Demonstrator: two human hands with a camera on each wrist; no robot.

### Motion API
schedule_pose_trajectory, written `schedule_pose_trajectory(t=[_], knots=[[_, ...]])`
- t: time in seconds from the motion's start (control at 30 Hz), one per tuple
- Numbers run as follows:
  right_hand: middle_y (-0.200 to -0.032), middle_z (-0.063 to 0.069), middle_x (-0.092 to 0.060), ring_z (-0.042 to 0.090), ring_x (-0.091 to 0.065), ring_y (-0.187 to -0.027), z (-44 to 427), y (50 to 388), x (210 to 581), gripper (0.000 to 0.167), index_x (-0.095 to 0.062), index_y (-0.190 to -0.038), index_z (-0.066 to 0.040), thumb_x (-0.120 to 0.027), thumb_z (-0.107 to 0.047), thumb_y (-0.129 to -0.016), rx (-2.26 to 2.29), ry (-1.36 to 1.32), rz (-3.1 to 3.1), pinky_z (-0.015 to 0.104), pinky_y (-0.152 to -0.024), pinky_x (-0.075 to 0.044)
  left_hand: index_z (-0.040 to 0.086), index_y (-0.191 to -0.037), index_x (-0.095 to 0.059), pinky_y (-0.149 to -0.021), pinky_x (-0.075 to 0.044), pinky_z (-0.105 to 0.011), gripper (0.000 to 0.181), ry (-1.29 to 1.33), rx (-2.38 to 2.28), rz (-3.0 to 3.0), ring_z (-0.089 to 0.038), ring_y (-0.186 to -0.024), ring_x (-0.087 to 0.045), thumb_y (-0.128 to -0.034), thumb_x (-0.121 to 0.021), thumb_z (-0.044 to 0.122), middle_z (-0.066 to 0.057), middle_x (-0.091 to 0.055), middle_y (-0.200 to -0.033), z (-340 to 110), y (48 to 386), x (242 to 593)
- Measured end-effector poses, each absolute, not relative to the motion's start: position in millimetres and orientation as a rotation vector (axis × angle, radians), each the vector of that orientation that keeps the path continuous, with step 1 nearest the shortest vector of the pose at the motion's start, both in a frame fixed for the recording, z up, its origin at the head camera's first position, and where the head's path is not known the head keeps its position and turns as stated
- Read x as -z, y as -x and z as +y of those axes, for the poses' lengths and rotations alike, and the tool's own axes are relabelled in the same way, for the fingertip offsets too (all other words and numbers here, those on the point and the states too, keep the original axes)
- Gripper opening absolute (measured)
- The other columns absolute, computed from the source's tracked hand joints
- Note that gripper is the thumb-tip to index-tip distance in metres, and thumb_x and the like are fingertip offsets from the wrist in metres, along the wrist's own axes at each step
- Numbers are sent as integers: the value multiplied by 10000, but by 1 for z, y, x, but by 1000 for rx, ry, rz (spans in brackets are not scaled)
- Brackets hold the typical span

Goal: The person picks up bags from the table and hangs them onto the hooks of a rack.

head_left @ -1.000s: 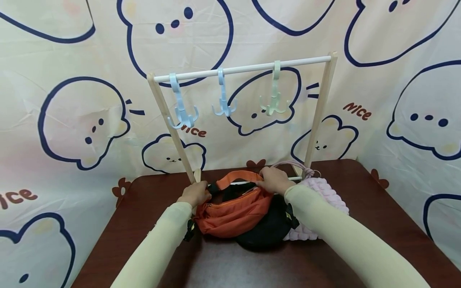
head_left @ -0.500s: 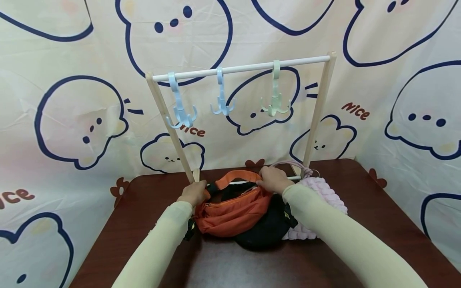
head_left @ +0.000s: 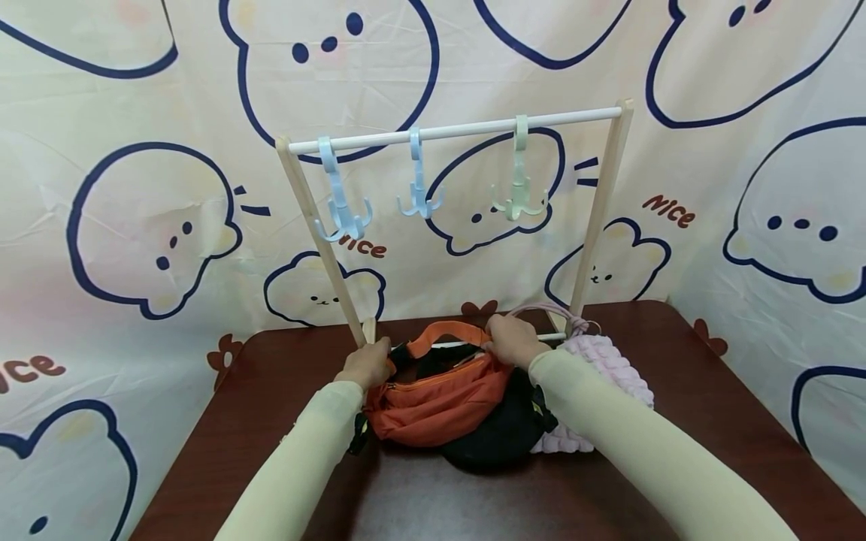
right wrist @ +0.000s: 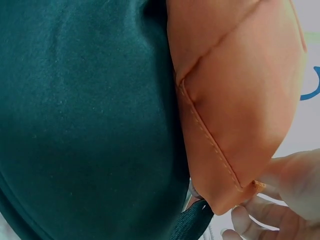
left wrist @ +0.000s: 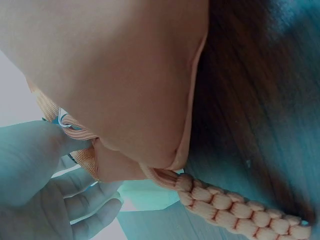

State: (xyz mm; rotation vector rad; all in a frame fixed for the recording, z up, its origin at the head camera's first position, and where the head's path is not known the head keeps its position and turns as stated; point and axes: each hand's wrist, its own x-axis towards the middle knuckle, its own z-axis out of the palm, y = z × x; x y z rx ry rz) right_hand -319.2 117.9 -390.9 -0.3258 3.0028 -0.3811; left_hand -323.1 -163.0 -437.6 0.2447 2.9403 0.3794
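Two ends of the orange bag [head_left: 433, 409], at the foot of the rack [head_left: 598, 218], are pinched by left hand [head_left: 365, 364] and right hand [head_left: 516, 342]; probably light, soft and prone to sag, it seems best held there.

Hooks [head_left: 418, 169] on rail [head_left: 467, 129]; below, waist bag [head_left: 433, 413] left, second bag [head_left: 490, 443] middle, third bag [head_left: 612, 364] right.
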Motion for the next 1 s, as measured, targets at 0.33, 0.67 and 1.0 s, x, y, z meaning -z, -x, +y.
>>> schedule_pose_trajectory(t=[0.33,0.67,1.0], knots=[[-695,19,-602,182,-543,-637,120,316,391,226,-659,-768,-109,-641,-167,-986,411,336,3041,328,-578,-389,77,-1189,-571,-651,-465,-382,231,-230,-468,2957,-226,-717,-583,-973,-610,149,-108,-671,-911,-162,320,437],[-807,47,-674,187,-588,-676,126,313,389,187,-709,-866,-101,-621,-191,-1004,430,345,3075,329,-598,-431,82,-1194,-572,-636,-472,-373,210,-262,-448,2975,-210,-688,-584,-1003,-582,169,-84,-664,-880,-162,318,435],[-849,79,-709,189,-616,-693,130,312,386,182,-709,-873,-89,-624,-186,-1001,388,365,3101,355,-610,-483,92,-1159,-574,-629,-488,-376,181,-264,-403,2995,-194,-683,-603,-1028,-591,215,-84,-674,-887,-163,315,431]])
